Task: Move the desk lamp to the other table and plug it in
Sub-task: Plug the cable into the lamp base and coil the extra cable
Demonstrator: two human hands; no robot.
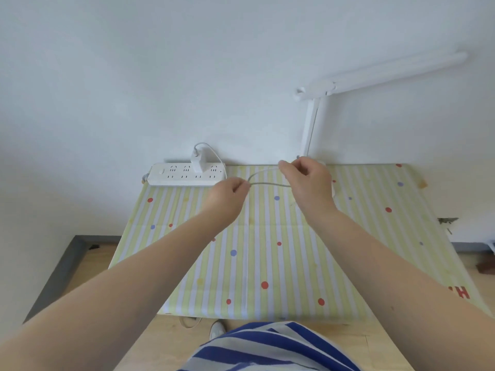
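I see the white wall (187, 62) filling the upper half of the view, and below it the table (267, 263) pushed against it, covered by a cloth of pale yellow and white stripes with scattered red and blue dots. A strip of wooden floor (375, 341) shows at the near edge, with a dark baseboard (61, 266) running along the left wall.

Both of my bare forearms reach forward over the cloth, and my blue-and-white striped shirt (267, 349) sits at the bottom of the frame.

The desk lamp (312, 124) stands at the back right of this table, against the wall: a white upright stem with a long light bar angling up and to the right. Its base is mostly hidden behind my right hand.

The white power strip (184, 174) lies at the back left of the table along the wall, with a white adapter (199, 163) plugged into it and a thin white lead looping up from that adapter.

My right hand (308, 183) is near the foot of the lamp, its fingers curled and pinching the lamp's cord (267, 183). My left hand (230, 194) is just beside the power strip's right end, fingers curled, pinching the same cord at its bend. Between my two hands the grey cord runs as a narrow loop, two strands held above the cloth. I cannot tell where the cord's plug is
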